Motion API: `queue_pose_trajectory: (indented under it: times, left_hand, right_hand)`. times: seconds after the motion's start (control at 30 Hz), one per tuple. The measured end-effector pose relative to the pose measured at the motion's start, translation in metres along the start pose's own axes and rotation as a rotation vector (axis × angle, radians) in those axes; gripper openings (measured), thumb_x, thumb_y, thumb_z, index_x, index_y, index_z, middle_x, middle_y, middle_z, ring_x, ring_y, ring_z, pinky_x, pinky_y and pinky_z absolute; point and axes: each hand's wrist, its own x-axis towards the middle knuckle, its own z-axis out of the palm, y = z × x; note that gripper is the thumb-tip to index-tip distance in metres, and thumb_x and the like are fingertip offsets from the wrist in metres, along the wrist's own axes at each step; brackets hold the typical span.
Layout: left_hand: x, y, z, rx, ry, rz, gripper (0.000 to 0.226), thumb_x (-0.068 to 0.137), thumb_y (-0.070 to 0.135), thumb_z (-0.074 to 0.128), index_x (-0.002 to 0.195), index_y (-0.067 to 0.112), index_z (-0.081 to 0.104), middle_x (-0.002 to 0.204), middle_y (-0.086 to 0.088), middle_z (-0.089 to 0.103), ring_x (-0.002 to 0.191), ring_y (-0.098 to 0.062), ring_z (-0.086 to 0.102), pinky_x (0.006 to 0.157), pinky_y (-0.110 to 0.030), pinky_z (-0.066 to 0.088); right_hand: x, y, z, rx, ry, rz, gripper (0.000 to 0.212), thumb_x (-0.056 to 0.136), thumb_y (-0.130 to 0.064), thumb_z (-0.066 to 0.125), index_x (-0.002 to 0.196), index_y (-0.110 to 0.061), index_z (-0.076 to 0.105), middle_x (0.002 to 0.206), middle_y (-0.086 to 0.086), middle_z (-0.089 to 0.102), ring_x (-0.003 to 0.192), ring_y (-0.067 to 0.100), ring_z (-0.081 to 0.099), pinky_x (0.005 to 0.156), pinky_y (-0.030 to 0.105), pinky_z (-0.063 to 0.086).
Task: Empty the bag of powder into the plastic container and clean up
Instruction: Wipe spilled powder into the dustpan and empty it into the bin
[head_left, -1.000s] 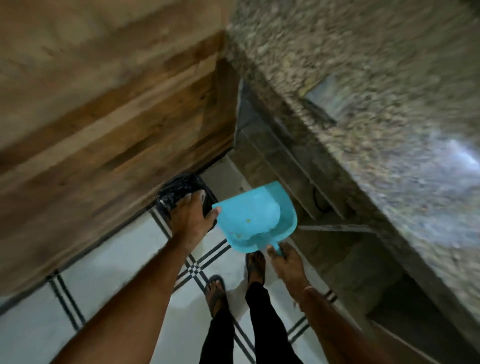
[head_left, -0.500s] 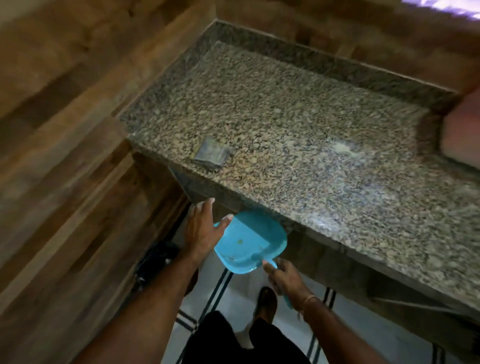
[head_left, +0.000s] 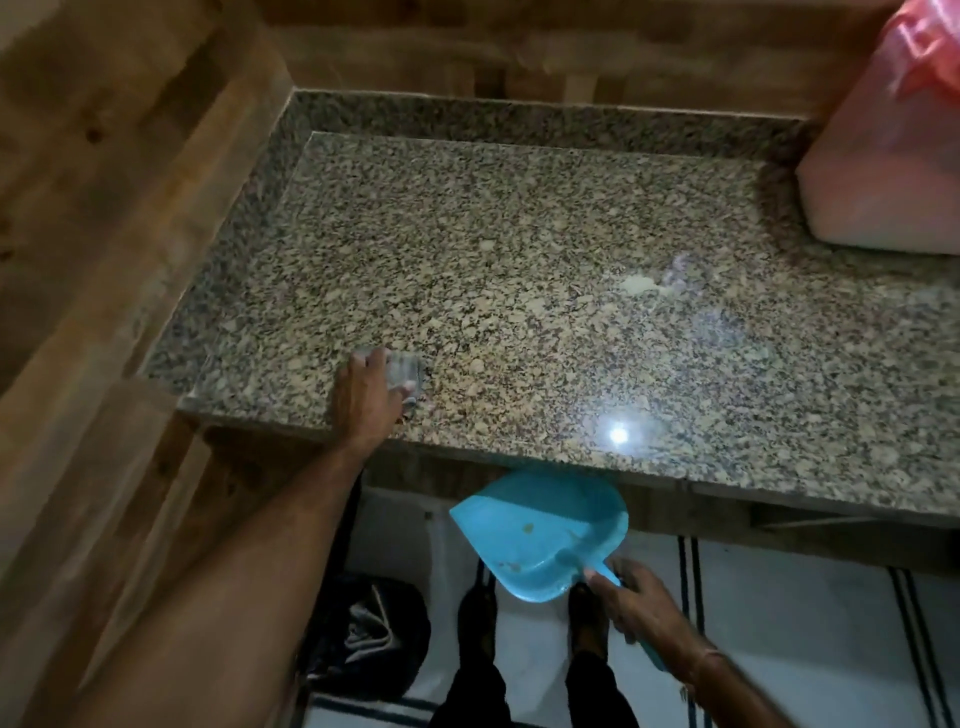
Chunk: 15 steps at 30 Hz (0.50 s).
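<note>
While right hand grips dustpan | speckled granite counter

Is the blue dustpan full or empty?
Nearly empty: the dustpan held by the right hand shows only a few small specks inside.

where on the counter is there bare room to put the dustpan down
The widest bare granite countertop runs from the back ledge to the front edge, between the left hand on the grey cloth and the pink container. A pale powder patch lies mid-right. It is crowded only at the front left corner and back right. The right hand holds the dustpan below the edge.
</note>
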Motion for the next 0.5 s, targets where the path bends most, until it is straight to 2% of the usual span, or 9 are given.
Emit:
queue_pose_trajectory:
  times: [0.1, 0.17, 0.23, 0.37, 0.5]
  left_hand:
    - [0.006, -0.001, 0.009, -0.034, 0.006, 0.071, 0.052, 0.089, 0.041, 0.073, 0.129, 0.016, 0.052, 0.132, -0.015, 0.055, 0.118, -0.032, 0.052, 0.089, -0.043, 0.048]
    - [0.002, 0.002, 0.017, -0.048, 0.043, 0.093, 0.044, 0.092, 0.037, 0.069, 0.125, 0.016, 0.050, 0.123, -0.013, 0.059, 0.110, -0.030, 0.055, 0.081, -0.039, 0.047]
    - [-0.003, 0.011, 0.025, -0.016, 0.086, 0.115, 0.035, 0.097, 0.030, 0.063, 0.123, 0.013, 0.049, 0.118, -0.014, 0.060, 0.105, -0.030, 0.057, 0.077, -0.038, 0.047]
    - [-0.001, 0.041, 0.038, -0.023, 0.108, 0.091, 0.028, 0.100, 0.025, 0.057, 0.121, 0.007, 0.051, 0.118, -0.019, 0.059, 0.107, -0.035, 0.057, 0.088, -0.048, 0.049]
    - [-0.004, 0.089, 0.060, -0.058, 0.119, 0.114, 0.031, 0.102, 0.025, 0.052, 0.125, 0.005, 0.049, 0.127, -0.022, 0.057, 0.119, -0.039, 0.053, 0.101, -0.053, 0.044]
  right_hand:
    - [-0.005, 0.011, 0.009, 0.040, 0.065, 0.026, 0.029, 0.096, -0.033, 0.069, 0.094, -0.005, 0.066, 0.064, -0.004, 0.059, 0.050, 0.004, 0.050, 0.045, 0.020, 0.038]
    - [-0.011, 0.018, 0.013, 0.089, 0.081, 0.063, 0.032, 0.097, -0.032, 0.068, 0.093, -0.001, 0.062, 0.064, 0.003, 0.055, 0.049, 0.009, 0.047, 0.043, 0.024, 0.036]
    - [-0.022, 0.021, 0.014, 0.117, 0.091, 0.073, 0.026, 0.098, -0.030, 0.066, 0.090, -0.006, 0.060, 0.063, 0.003, 0.053, 0.047, 0.009, 0.045, 0.043, 0.024, 0.034]
    - [-0.034, 0.030, 0.002, 0.150, 0.167, 0.087, 0.020, 0.098, -0.030, 0.066, 0.088, -0.013, 0.061, 0.058, -0.006, 0.055, 0.044, 0.006, 0.046, 0.042, 0.022, 0.034]
    - [-0.037, 0.050, -0.018, 0.235, 0.231, 0.101, 0.018, 0.097, -0.036, 0.067, 0.091, -0.019, 0.063, 0.055, -0.013, 0.054, 0.048, 0.006, 0.046, 0.047, 0.024, 0.033]
